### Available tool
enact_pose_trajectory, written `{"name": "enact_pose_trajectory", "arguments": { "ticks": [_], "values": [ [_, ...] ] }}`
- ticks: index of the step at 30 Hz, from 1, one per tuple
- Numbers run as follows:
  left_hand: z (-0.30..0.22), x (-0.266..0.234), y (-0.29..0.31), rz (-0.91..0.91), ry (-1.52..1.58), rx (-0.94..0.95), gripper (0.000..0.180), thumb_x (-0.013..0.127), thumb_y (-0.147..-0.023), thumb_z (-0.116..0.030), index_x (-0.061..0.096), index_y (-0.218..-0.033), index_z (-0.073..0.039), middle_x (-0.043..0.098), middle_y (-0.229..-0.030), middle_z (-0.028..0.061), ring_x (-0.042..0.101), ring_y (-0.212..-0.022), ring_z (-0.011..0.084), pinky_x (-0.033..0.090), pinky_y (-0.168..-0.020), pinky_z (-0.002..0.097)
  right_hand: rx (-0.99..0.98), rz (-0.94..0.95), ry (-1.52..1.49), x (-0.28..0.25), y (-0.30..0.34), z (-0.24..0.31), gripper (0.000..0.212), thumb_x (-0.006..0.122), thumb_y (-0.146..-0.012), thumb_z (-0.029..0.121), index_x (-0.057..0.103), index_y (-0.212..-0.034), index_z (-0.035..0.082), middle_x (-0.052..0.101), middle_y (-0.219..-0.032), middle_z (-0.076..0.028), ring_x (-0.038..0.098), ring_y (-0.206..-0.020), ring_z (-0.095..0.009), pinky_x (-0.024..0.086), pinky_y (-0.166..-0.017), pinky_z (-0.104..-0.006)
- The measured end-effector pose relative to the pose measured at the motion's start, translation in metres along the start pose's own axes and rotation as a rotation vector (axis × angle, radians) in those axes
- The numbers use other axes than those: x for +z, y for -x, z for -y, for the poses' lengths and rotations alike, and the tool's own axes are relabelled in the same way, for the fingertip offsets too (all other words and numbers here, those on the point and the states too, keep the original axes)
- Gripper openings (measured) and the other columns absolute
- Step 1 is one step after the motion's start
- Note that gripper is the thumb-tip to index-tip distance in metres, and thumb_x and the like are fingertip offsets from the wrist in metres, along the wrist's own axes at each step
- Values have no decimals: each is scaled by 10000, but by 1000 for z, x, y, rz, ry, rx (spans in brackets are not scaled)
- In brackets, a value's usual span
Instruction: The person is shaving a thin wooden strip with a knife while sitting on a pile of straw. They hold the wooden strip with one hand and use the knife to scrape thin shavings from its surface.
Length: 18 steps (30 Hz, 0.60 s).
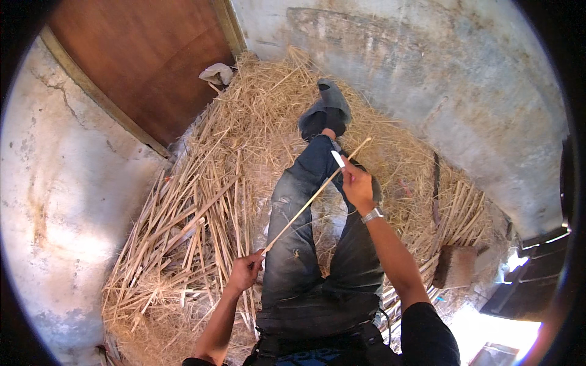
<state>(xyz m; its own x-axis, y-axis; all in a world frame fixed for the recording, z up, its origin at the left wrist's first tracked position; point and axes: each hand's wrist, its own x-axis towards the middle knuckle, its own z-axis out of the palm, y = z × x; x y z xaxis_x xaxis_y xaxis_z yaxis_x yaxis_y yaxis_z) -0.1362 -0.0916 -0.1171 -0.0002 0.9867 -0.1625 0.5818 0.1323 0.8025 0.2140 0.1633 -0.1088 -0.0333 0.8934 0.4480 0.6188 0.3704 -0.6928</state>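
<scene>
A long, thin bamboo strip (303, 208) slants across my legs, its far end up and to the right. My left hand (245, 271) pinches the near end of it beside my left thigh. In my right hand (359, 188), closed near the strip's far part, is a small knife (337, 159) with a bright, pale blade. The blade points up and left, close to the strip; whether it touches cannot be made out. The knife's handle is hidden in my fingers.
Split bamboo strips (204, 222) lie heaped on my left, and more strips (467, 213) are on the right. Fine shavings (268, 91) cover the floor around my outstretched legs. A brick-like brown block (455, 266) stands at right. Walls and a brown door (146, 61) close in the far side.
</scene>
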Motion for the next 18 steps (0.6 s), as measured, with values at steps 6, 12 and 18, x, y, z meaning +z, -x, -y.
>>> {"name": "enact_pose_trajectory", "arguments": {
  "ticks": [6, 12, 18],
  "values": [
    [-4, 4, -5, -72, -149, 115, 217, 637, -965, -73, 725, -1154, -16, 636, -736, 235, 673, -639, 314, 513, -602, 391, -108, 106, -144, 47, 45, 16, 325, 635, -881, 2, 747, -1175, 83, 717, -837, -197, 696, -640, -283, 534, -586, -366],
    [-48, 11, -23, -61, -103, 83, 215, 627, -983, -150, 725, -1112, -9, 603, -730, 265, 648, -660, 404, 491, -601, 443, -172, 279, -247, 61, 103, 60, 452, 639, -858, 28, 716, -1286, 151, 695, -757, -153, 655, -589, -288, 537, -563, -392],
    [-40, 24, -46, -33, -90, 12, 296, 627, -1000, -175, 696, -1182, 49, 668, -823, 285, 709, -707, 312, 520, -661, 400, -88, 380, -241, 64, 110, 77, 461, 639, -856, -70, 720, -1273, 107, 714, -801, -167, 691, -624, -263, 540, -578, -359]
  ]
}}
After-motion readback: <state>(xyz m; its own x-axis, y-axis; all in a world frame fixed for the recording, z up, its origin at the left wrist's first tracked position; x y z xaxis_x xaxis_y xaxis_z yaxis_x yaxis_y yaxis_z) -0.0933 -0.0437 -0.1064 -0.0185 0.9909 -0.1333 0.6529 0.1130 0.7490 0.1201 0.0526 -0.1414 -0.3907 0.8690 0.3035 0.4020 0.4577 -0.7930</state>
